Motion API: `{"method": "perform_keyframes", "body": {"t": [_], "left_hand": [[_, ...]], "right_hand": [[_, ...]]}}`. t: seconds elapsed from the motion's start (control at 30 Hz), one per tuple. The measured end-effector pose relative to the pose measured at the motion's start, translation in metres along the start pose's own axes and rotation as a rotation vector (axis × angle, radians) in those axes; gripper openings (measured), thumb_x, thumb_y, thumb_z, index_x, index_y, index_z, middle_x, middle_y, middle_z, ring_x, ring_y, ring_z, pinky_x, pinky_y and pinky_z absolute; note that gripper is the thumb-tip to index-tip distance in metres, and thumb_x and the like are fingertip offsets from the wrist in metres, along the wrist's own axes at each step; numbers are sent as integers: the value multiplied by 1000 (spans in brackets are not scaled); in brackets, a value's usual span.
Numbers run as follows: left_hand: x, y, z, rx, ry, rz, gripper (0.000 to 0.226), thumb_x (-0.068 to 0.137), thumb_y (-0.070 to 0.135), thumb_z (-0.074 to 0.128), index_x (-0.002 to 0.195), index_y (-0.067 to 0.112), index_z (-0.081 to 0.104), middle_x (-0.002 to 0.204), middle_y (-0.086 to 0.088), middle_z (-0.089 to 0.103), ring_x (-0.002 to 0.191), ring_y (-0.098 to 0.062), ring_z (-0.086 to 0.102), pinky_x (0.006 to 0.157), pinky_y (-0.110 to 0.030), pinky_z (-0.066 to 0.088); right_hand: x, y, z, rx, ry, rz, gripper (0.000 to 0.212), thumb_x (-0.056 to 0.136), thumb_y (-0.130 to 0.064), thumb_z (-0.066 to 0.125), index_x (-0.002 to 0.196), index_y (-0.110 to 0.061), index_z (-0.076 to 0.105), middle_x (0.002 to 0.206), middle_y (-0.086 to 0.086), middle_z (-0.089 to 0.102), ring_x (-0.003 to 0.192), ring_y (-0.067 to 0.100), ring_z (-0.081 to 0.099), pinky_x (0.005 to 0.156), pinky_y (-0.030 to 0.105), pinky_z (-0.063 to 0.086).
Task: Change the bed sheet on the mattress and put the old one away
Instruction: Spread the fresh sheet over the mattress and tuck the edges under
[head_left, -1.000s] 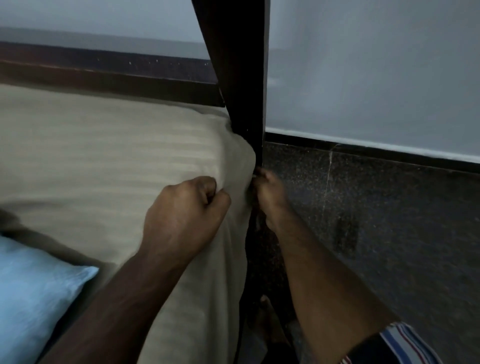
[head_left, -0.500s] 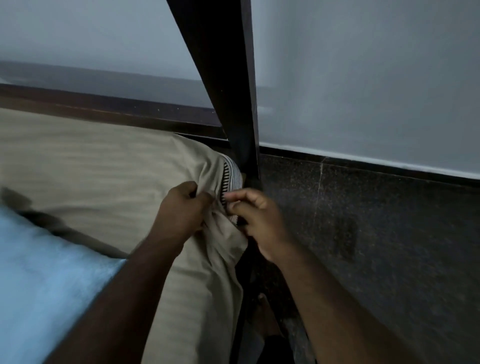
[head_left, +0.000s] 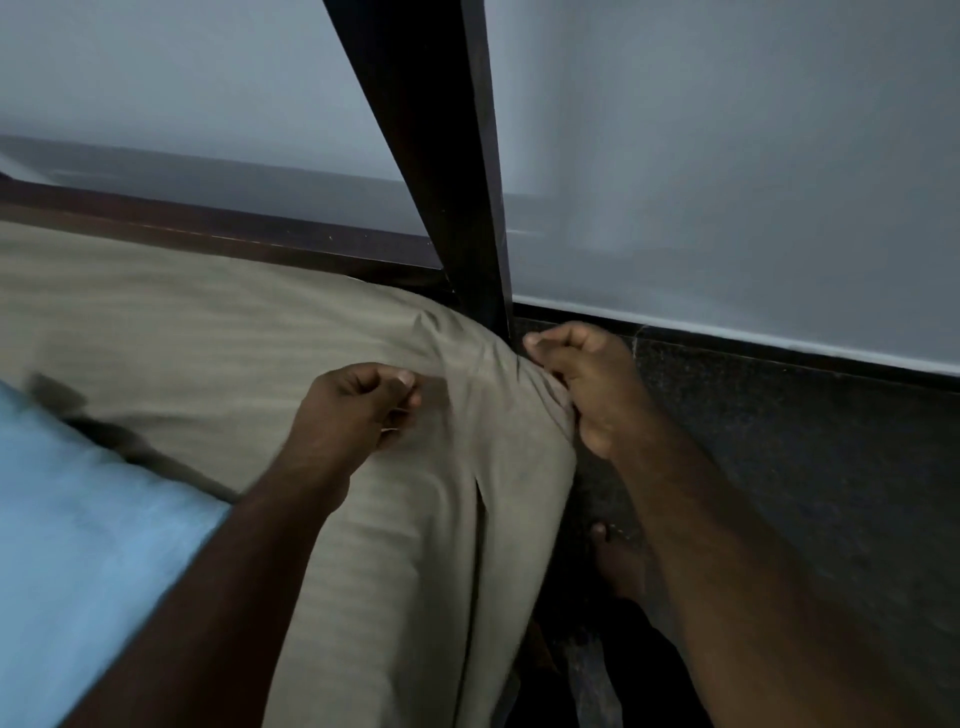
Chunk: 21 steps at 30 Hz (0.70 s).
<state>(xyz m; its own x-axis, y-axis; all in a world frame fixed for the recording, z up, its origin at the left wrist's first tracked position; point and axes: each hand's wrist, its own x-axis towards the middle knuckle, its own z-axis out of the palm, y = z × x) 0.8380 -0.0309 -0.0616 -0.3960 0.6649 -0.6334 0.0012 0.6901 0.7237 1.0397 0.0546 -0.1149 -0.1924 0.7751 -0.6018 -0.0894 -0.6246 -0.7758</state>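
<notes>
A beige striped bed sheet (head_left: 218, 353) covers the mattress, and its corner is wrapped over the mattress corner beside the dark bed post (head_left: 462, 197). My left hand (head_left: 353, 410) lies on top of the mattress near that corner, fingers curled and pinching the fabric. My right hand (head_left: 587, 384) is at the corner's outer side, right by the post, and grips the bunched sheet there. Creases run in the cloth between the two hands. The mattress itself is hidden under the sheet.
A light blue pillow (head_left: 78, 530) lies on the bed at the lower left. A dark wooden rail (head_left: 208, 234) runs along the bed's far edge against the grey wall. Dark speckled floor (head_left: 805, 467) is to the right, with my bare foot (head_left: 618, 566) beside the bed.
The sheet corner, lifted half a second ago with the striped mattress showing, now covers the mattress corner. My right hand moved to the corner's outer side, and my left hand shifted left.
</notes>
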Motion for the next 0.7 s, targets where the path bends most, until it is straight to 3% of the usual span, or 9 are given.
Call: {"method": "perform_keyframes", "body": {"t": [0.1, 0.17, 0.23, 0.3, 0.37, 0.43, 0.53, 0.63, 0.7], "left_hand": [[0, 1, 5, 17, -46, -77, 22, 97, 31, 65, 101, 11, 73, 88, -4, 76, 81, -21, 69, 76, -35, 56], [-3, 3, 14, 7, -114, -147, 33, 96, 41, 64, 104, 9, 70, 91, -7, 77, 82, -21, 72, 81, -38, 57], [-3, 3, 23, 3, -120, -189, 40, 93, 49, 64, 103, 11, 69, 91, -6, 77, 82, -20, 75, 77, -36, 60], [-2, 2, 26, 9, -79, -177, 37, 94, 47, 65, 102, 12, 69, 95, -9, 77, 85, -23, 76, 70, -35, 61], [1, 0, 21, 19, -46, -150, 31, 97, 40, 63, 98, 10, 70, 97, -12, 76, 85, -24, 75, 64, -31, 58], [0, -2, 15, 26, -46, -134, 29, 98, 38, 63, 86, 13, 69, 83, -6, 74, 74, -16, 71, 59, -27, 55], [-6, 4, 13, 18, -67, -53, 32, 95, 31, 67, 72, 11, 59, 64, -2, 65, 61, -14, 63, 58, -26, 53], [-7, 13, 15, -67, -88, -22, 22, 95, 31, 68, 88, 11, 63, 82, -9, 72, 73, -23, 72, 63, -28, 55], [-7, 16, 14, -64, -81, -24, 18, 96, 31, 66, 95, 13, 65, 95, -7, 76, 86, -23, 75, 74, -34, 57]], "right_hand": [[-4, 5, -3, 9, -53, 74, 8, 94, -8, 66, 92, -16, 65, 84, 3, 69, 74, 14, 61, 69, 28, 51], [-10, 14, 1, -108, -253, 237, 17, 91, -14, 72, 105, -18, 64, 100, 2, 72, 89, 13, 68, 82, 29, 55], [-17, 20, 6, -224, -463, 353, 32, 85, -22, 79, 114, -13, 69, 107, 8, 75, 100, 20, 71, 93, 35, 56], [-22, 19, 12, -293, -492, 325, 27, 83, -18, 81, 106, -7, 74, 99, 11, 77, 89, 19, 72, 84, 33, 58], [-21, 12, 12, -366, -306, 190, 11, 82, -14, 82, 88, -7, 76, 74, 1, 74, 63, 7, 66, 62, 25, 53], [-17, 3, 4, -463, -74, -6, 10, 83, -14, 80, 77, -13, 73, 59, -8, 67, 50, -1, 57, 54, 20, 44], [-13, -12, -10, -542, 341, -382, 13, 87, -19, 73, 76, -17, 67, 69, -10, 65, 64, 6, 57, 64, 23, 45], [-16, -22, -23, -400, 728, -711, 11, 90, -18, 65, 83, -19, 56, 79, -6, 59, 76, 10, 55, 72, 20, 44], [-10, -15, -37, -388, 801, -734, 8, 87, -15, 63, 90, -18, 57, 90, 1, 61, 84, 19, 60, 81, 26, 48]]}}
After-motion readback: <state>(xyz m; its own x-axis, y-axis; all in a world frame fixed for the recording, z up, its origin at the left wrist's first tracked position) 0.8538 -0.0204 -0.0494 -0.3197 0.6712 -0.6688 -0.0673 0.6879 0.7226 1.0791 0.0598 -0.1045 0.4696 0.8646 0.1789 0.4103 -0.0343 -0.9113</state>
